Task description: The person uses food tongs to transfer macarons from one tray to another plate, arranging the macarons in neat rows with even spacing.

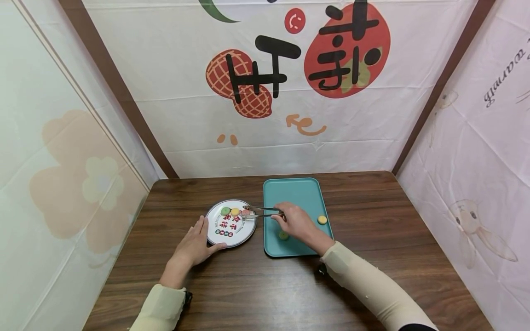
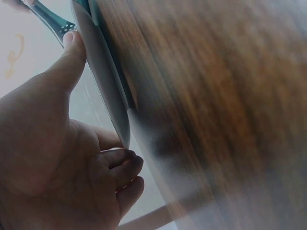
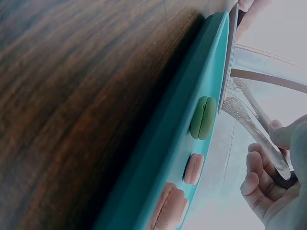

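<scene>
Right hand grips silvery tongs; the left hand holds a plate by its edge between thumb and fingers. Streaky brown wood grain covers the worktop. On it lies a smooth teal rectangular tray with rounded corners and a raised rim, bearing green, yellow and pink sandwich-shelled macarons. Beside it, the round white plate, dark-edged and printed with red and black lettering, bears a green macaron, a yellow macaron and, between the tongs' perforated ends, a pink macaron.
</scene>
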Demonstrator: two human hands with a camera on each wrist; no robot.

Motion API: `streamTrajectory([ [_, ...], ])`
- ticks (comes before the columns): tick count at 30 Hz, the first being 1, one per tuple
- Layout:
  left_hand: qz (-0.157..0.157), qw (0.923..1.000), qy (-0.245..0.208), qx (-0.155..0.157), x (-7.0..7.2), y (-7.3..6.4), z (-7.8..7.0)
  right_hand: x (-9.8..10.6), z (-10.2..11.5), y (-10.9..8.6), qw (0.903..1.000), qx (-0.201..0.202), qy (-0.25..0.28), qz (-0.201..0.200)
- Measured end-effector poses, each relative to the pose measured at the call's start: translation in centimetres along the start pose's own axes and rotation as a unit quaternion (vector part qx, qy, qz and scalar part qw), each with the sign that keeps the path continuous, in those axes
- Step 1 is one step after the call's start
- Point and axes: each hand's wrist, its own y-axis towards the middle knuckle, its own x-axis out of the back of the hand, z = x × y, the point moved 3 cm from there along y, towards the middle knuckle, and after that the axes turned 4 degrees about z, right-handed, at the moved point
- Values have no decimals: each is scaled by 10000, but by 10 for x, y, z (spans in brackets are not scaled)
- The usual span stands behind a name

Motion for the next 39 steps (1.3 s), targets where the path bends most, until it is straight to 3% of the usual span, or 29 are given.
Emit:
streamTrajectory([
  [39,-35,10000,-18,20,4,-3,-5,0,2,-2,9999,-90,100,-101],
])
